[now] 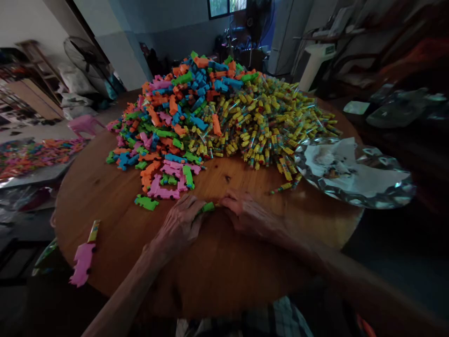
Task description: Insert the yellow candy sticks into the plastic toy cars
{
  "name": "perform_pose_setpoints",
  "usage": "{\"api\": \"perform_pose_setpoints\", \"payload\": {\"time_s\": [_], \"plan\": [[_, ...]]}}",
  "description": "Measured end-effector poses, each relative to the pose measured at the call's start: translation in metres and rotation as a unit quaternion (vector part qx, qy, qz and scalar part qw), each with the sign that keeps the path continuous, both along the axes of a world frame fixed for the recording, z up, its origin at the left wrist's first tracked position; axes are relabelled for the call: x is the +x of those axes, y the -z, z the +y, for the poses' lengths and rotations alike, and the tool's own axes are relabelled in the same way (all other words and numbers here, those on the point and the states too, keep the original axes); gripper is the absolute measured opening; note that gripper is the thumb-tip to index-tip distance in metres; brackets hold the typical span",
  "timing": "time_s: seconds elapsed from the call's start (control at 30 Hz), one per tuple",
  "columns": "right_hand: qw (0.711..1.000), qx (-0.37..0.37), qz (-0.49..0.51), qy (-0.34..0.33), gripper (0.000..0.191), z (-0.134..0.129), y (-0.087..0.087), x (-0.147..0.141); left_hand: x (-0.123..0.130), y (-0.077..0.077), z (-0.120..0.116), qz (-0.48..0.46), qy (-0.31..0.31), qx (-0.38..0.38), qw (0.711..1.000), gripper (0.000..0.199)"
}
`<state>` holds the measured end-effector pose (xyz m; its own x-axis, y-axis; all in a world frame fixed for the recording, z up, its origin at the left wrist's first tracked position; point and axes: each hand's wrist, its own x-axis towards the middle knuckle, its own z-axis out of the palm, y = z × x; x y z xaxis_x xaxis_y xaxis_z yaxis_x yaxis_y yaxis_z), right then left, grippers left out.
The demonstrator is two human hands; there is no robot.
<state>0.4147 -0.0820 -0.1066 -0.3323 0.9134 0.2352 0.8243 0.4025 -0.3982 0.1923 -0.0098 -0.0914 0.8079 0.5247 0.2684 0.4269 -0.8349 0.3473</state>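
Note:
Near the middle of the round table, my left hand is closed around a green toy truck, with one end showing past the fingers. My right hand meets it from the other side, its fingertips pinched together at that end. Whatever lies between those fingertips is too small and dim to name. Just beyond my left hand lie pink toy trucks and a single green toy truck. A pink toy truck with a yellow-wrapped tube joined to it rests at the left edge.
Loose toy trucks in several colours are heaped at the back left of the wooden table. Yellow-wrapped clear tubes form a heap beside them. A shiny scalloped tray with paper overhangs the right edge. A pink stool stands beyond.

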Motion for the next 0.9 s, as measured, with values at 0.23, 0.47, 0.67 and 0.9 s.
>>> {"api": "perform_pose_setpoints", "payload": {"time_s": [0.23,0.47,0.67,0.9], "plan": [[0.999,0.009,-0.034,0.002,0.026,-0.003,0.004,-0.002,-0.001,0.003,0.001,-0.016,0.010,-0.005,1.000,0.016],[1.000,0.026,-0.001,0.005,0.030,-0.003,0.008,-0.002,-0.004,0.012,0.007,-0.038,0.020,-0.010,0.999,0.018],[1.000,-0.002,0.018,-0.011,0.031,0.000,0.002,0.006,-0.004,0.012,0.010,-0.047,0.023,-0.019,0.998,0.018],[1.000,-0.026,0.001,0.001,0.024,0.006,-0.006,0.004,-0.003,0.012,0.011,-0.051,0.027,-0.024,0.998,0.016]]}}
